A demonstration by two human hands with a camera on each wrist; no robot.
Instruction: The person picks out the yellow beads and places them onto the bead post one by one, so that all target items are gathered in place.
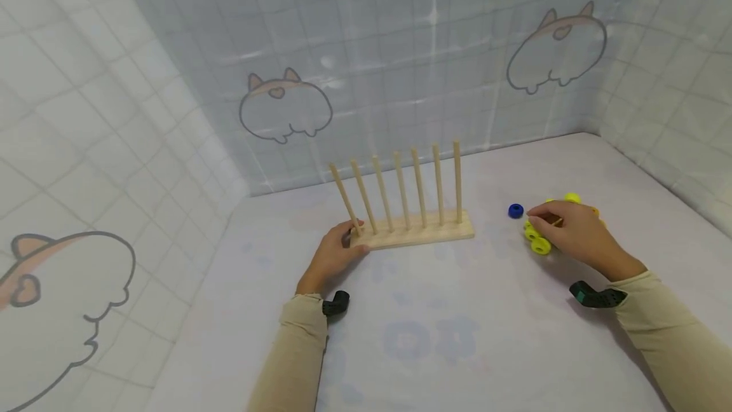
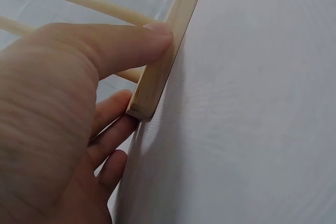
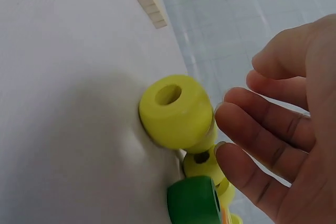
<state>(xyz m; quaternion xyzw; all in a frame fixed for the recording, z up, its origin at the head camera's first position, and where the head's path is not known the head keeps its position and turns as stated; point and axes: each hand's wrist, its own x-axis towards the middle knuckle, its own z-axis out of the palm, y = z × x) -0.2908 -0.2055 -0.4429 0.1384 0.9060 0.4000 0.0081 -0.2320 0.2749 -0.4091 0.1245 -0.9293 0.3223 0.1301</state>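
A pale wooden peg stand (image 1: 420, 234), with a row of several upright rods on a flat base, rests on the table. My left hand (image 1: 332, 256) grips its left end; in the left wrist view the thumb (image 2: 157, 40) presses the base's front edge, with fingers behind. Over a cluster of beads at the right hovers my right hand (image 1: 583, 237), its fingers loosely bent and nothing seen between them. Its fingertips are close to a yellow bead (image 3: 176, 111) with a hole through it. A green bead (image 3: 194, 201) shows in the right wrist view; the hand hides part of the cluster.
Left of the cluster lies a single blue bead (image 1: 516, 210). A pale cloth (image 1: 412, 310) covers the table. Tiled-pattern sheets with cartoon animals (image 1: 286, 107) stand as walls at the back, left and right.
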